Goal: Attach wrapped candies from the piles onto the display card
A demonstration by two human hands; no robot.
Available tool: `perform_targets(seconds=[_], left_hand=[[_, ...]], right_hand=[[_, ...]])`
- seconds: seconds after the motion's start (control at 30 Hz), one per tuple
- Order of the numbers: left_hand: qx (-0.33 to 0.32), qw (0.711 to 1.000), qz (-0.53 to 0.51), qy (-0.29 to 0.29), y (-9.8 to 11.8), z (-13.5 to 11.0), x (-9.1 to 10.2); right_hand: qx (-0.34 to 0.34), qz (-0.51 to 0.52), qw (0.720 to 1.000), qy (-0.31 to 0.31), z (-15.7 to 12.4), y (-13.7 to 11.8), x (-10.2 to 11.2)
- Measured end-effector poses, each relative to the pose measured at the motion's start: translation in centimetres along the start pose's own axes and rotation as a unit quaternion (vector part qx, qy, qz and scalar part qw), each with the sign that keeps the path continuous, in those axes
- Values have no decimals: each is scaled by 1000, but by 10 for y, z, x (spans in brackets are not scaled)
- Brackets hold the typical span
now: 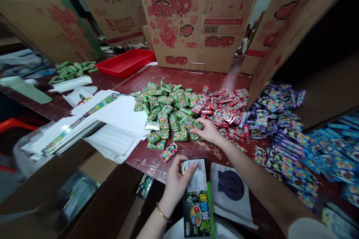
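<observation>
My left hand grips the top of a tall, flat black-and-green printed box, held upright near the table's front edge. My right hand reaches out over the pile of green candy packets, its fingers pinched on a green packet at the pile's right side. Beside the green pile lie a heap of red packets, then purple packets, then blue packets at the far right.
Stacks of flat white printed box blanks lie left of the green pile. A red tray and more green packets sit further back. Large printed cartons wall the back and right. A white sheet with a dark print lies at the front edge of the red-brown table.
</observation>
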State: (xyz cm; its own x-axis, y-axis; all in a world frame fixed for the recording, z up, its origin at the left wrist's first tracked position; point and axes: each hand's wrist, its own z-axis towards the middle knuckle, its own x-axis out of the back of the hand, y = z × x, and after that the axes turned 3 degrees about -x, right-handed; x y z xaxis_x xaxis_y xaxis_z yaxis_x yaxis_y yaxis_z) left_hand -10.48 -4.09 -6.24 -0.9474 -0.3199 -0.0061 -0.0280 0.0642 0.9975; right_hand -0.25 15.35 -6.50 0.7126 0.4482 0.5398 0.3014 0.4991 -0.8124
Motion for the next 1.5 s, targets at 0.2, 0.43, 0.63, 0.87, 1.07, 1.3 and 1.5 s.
perform_targets(seconds=[0.2,0.43,0.63,0.87,1.07,1.3,1.5], left_hand=[[22,998,-22,-58,9,12,-30],[-17,992,23,-125,14,12,-57],[-43,986,74,-144,18,5,-59],[-39,989,64,-126,25,1,-60],[-29,993,65,-93,20,2,-54],[7,989,-33,-146,17,-2,-60],[-19,991,-3,-129,24,3,-59]], right_hand=[[-35,168,985,25,-68,0,80],[-21,183,978,-93,-113,-28,100],[-55,249,964,72,-106,-36,95],[21,120,974,-193,-62,-54,115],[-48,138,979,-144,-71,-49,84],[-16,114,987,-110,-98,-45,81],[-19,106,992,-69,-107,-46,77]])
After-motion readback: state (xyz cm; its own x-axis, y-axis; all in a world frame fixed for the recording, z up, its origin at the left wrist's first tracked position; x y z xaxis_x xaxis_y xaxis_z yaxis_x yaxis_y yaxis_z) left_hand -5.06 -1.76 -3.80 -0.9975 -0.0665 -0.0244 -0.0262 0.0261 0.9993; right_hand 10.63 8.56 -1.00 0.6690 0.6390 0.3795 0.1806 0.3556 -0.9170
